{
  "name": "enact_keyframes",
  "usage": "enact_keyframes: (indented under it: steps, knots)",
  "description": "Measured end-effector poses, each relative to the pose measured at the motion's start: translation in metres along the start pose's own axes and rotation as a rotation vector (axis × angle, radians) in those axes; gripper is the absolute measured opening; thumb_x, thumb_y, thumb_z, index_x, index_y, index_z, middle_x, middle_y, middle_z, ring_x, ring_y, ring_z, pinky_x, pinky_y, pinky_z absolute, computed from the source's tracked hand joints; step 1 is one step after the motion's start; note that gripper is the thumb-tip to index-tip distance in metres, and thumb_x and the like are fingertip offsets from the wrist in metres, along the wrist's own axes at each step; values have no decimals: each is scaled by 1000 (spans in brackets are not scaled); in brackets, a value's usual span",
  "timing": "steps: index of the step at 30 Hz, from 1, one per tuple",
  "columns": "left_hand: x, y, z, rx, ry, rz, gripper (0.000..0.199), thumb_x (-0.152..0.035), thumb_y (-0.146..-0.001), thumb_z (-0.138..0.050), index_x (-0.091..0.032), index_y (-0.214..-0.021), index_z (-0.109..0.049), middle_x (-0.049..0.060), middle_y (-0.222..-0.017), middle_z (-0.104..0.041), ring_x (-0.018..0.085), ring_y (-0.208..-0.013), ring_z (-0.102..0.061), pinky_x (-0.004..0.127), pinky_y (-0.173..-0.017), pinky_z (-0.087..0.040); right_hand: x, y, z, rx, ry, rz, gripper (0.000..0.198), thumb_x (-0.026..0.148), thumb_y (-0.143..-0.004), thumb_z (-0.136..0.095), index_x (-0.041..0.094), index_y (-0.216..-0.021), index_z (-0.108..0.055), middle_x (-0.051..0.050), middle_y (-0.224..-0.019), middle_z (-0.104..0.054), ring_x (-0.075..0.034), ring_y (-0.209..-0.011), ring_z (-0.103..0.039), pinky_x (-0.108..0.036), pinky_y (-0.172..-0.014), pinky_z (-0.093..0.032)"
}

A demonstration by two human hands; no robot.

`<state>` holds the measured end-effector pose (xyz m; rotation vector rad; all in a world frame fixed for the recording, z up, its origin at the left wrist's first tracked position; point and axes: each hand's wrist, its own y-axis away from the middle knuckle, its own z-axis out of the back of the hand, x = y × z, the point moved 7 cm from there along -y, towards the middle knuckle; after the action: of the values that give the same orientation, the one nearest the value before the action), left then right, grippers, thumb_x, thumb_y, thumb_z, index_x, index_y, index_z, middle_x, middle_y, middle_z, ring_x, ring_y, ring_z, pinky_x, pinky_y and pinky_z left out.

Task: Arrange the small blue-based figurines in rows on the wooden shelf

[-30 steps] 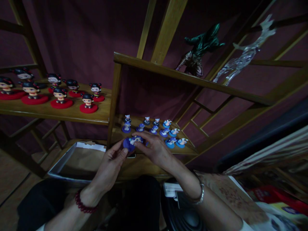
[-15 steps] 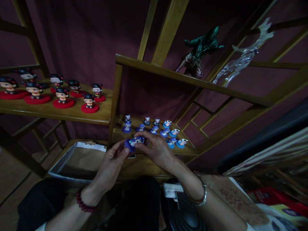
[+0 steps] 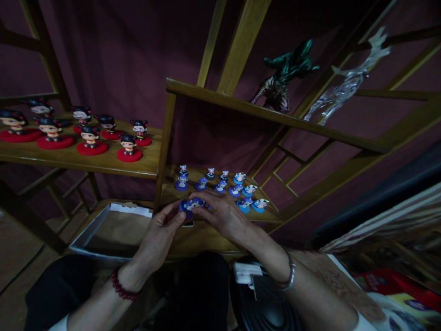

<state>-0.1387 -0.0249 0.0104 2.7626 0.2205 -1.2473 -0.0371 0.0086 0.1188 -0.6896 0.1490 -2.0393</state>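
Note:
Between both hands I hold a small purple figurine (image 3: 193, 205), tipped on its side, in front of the low shelf. My left hand (image 3: 164, 232) pinches its round purple base between thumb and fingers. With thumb and fingertips, my right hand (image 3: 223, 212) grips the head end. Behind the hands, several similar purple figurines (image 3: 220, 185) stand upright on the shelf. Blue-based figurines (image 3: 259, 205) are at the right of that group, and a few small dark-based ones (image 3: 211, 174) are at the back.
Several black-haired figurines on red bases (image 3: 91, 140) stand on the left shelf (image 3: 144, 170). An open shallow box (image 3: 120, 230) lies below it. A green statue (image 3: 284, 76) and a clear glass-like figure (image 3: 347, 82) stand on the upper right ledge. A black round object (image 3: 265, 308) sits near my knees.
The figurine has turned slightly in my fingers. My right hand has shifted a little to the left and down; both hands keep their grip.

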Motion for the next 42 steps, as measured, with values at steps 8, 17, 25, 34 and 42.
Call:
enact_keyframes:
  steps: [8, 17, 25, 34, 42]
  knots:
    - [0, -6, -3, 40, -49, 9, 36, -30, -67, -79, -20, -101, -72, 4, -106, -73, 20, -102, -64, 35, -98, -45, -5, -9, 2, 89, 94, -17, 18, 24, -89, -58, 18, -105, -64, -6, -99, -69, -17, -90, -64, -29, -78, -50]
    - [4, -4, 2, 14, -82, 5, 37, -29, -67, -79, -19, -103, -71, 5, -107, -73, 21, -104, -64, 36, -100, -43, -3, -6, -2, 123, 121, 96, 22, 28, -90, -56, 21, -109, -63, -7, -102, -69, -19, -96, -64, -32, -83, -50]
    - [0, -3, 2, -17, -146, -49, 38, -32, -67, -78, -19, -102, -71, 5, -106, -73, 22, -105, -63, 37, -100, -43, -4, -4, -3, 109, 141, 9, 20, 30, -90, -56, 21, -106, -64, -5, -98, -70, -17, -88, -65, -29, -76, -49]
    - [-1, 1, 5, -89, -229, -83, 37, -31, -62, -79, -18, -96, -70, 4, -95, -75, 21, -93, -66, 34, -88, -49, -6, 4, -7, 11, 221, -182, 17, 30, -83, -65, 18, -96, -65, -6, -81, -70, -17, -68, -64, -28, -64, -45]
    - [-6, 0, 2, -90, -295, -131, 36, -27, -54, -82, -20, -87, -70, 1, -83, -74, 21, -83, -67, 33, -80, -53, -13, 11, -6, -6, 166, -408, 19, 32, -78, -68, 17, -91, -67, -4, -70, -69, -17, -60, -63, -26, -55, -41]
